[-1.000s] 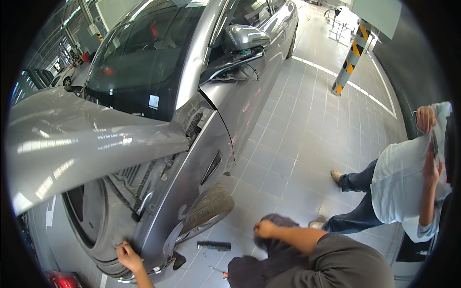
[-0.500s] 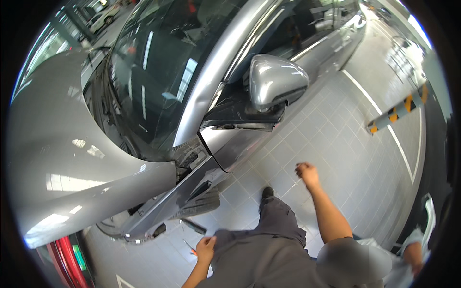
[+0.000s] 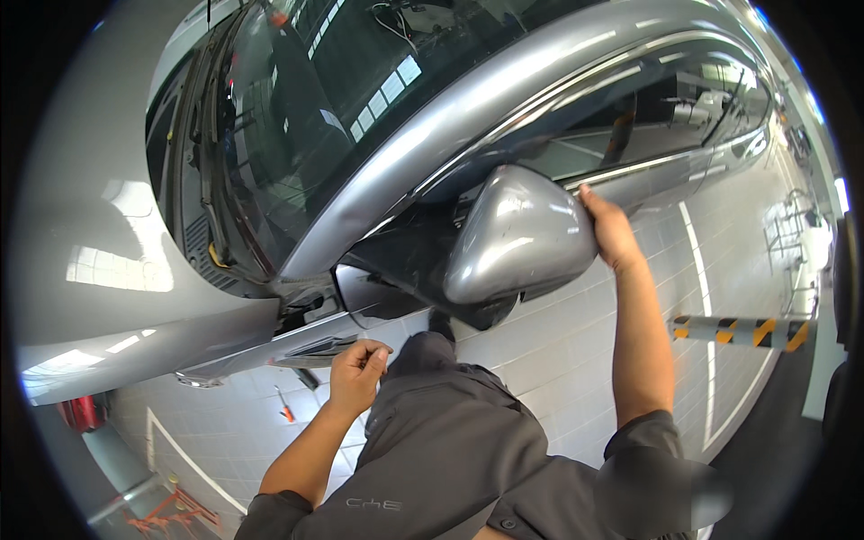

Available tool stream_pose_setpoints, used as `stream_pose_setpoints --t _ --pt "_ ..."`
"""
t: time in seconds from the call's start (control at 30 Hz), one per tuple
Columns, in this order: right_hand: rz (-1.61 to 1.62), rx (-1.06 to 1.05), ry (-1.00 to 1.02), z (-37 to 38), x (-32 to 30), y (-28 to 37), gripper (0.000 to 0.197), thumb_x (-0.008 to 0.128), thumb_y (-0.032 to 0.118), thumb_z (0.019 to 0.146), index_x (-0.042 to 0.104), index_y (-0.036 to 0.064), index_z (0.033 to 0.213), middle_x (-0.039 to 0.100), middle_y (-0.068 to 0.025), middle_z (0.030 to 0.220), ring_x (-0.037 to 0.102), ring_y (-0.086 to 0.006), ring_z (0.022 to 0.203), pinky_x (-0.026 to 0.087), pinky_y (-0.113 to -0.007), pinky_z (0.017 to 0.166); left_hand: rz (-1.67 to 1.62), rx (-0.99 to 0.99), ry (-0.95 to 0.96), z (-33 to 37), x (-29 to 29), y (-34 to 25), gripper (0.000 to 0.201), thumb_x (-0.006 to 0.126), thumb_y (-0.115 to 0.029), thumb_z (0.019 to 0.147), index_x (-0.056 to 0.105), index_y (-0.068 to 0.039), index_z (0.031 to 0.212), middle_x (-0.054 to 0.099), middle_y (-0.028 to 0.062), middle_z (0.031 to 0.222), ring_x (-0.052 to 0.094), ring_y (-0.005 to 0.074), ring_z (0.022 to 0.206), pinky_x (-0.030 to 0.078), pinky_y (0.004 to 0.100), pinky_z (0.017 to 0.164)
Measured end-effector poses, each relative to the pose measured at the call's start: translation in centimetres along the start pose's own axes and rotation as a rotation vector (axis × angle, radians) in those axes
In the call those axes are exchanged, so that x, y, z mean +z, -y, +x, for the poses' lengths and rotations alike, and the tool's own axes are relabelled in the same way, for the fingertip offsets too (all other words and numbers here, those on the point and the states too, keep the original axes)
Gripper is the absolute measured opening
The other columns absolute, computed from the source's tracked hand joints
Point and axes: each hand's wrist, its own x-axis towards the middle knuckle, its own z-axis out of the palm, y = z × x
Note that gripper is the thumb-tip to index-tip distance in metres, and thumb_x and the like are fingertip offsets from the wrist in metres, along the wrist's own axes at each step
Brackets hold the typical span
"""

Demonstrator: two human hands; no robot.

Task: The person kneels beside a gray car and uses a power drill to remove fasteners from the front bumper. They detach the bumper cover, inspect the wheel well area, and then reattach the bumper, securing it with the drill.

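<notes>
The silver side mirror [image 3: 517, 238] juts out from the grey car's front door, just ahead of me. My right hand [image 3: 612, 232] grips its outer edge; one digit shows at the rim and the rest are hidden behind the housing. My left hand [image 3: 358, 373] is low by the front fender, its fingers curled and pinched together. Whether anything small sits in that pinch, I cannot make out. Below the mirror housing is its black base [image 3: 405, 256], joined to the door.
The raised hood [image 3: 117, 243] fills the left side, beside the windshield [image 3: 360, 99]. An orange-handled tool [image 3: 286, 411] lies on the tiled floor near a dark bar-shaped object [image 3: 308, 378]. A black-and-orange striped post [image 3: 747, 332] stands at right.
I have come closer to the car. My right hand has gone from hanging free over the floor to the mirror's outer edge. My left hand has risen toward the fender, fingers still curled.
</notes>
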Motion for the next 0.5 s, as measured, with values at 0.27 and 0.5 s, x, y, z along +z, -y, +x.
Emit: stream_pose_setpoints --t 0.27,0.5 --pt "-0.367 -0.267 0.312 -7.2 -5.0 3.4 0.046 0.07 0.034 0.09 0.049 0.0049 0.061 0.044 -0.0027 0.057 0.04 -0.0157 0.054 0.033 -0.035 0.05 -0.004 0.376 -0.095 7.4 6.4 -10.1 0.019 0.056 -0.012 0.097 0.066 0.003 0.092 0.058 0.0038 0.072 0.049 0.0071 0.059 0.038 0.0221 0.055" --pt "-0.108 -0.705 1.121 -3.1 -4.6 3.7 0.043 0.081 0.026 0.08 0.047 0.0057 0.062 0.045 -0.0102 0.06 0.05 -0.0308 0.057 0.04 -0.041 0.051 0.036 0.166 -0.527 11.5 12.3 -13.3 0.027 0.058 -0.023 0.099 0.065 0.002 0.091 0.051 -0.0014 0.067 0.041 0.004 0.06 0.029 0.021 0.054"
